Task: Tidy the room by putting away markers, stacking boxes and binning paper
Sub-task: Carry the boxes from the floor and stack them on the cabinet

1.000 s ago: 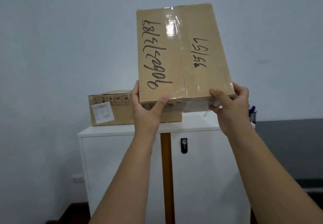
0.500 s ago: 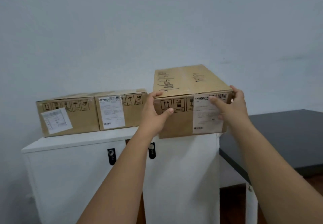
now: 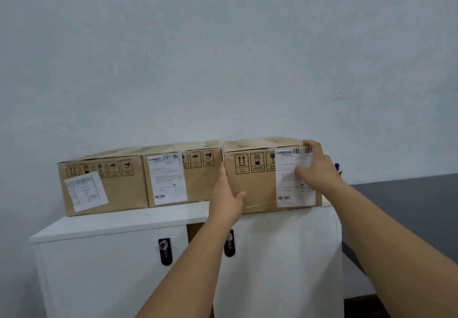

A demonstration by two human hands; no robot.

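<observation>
A cardboard box [image 3: 255,183] sits at the right end of a white cabinet surface [image 3: 124,221], flush against the middle box [image 3: 198,186], with its near bottom edge at the surface's lip. The left hand [image 3: 226,198] lays straight fingers [image 3: 223,176] along its left corner. The right hand [image 3: 317,171] rests flat on its label, fingers uncurled.

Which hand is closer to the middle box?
Left. The left hand rests on the right-hand box's left edge, right beside the middle box; the right hand presses that box's label, farther off.
</observation>
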